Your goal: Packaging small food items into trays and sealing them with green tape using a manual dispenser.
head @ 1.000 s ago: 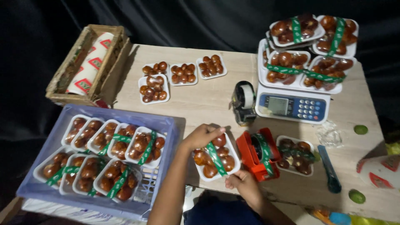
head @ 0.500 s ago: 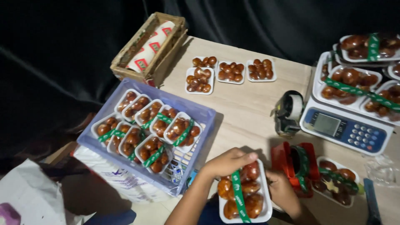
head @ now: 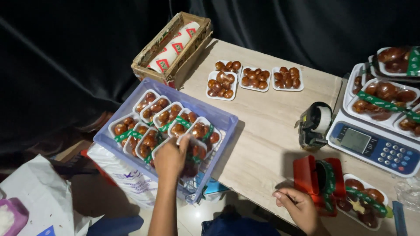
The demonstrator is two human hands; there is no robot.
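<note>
A: Packages? White trays of brown fruit with green bands (head: 175, 126) fill the lilac crate (head: 227, 119); left hand (head: 169, 158) holds one more tray (head: 195, 154) over it.

B: Three unbanded trays (head: 256, 78) far on the table, banded ones stacked on the scale (head: 381, 104).

A: Screen?

B: Grey scale display (head: 355, 140), rectangular. Red-and-white wrapped roll (head: 173, 46) in the wooden box.

- A white foam tray (head: 195, 154) of glossy brown fruit, banded with green tape, sits tilted over the blue crate's near right corner.
- The blue crate (head: 221, 117) holds similar taped trays in rows.
</note>
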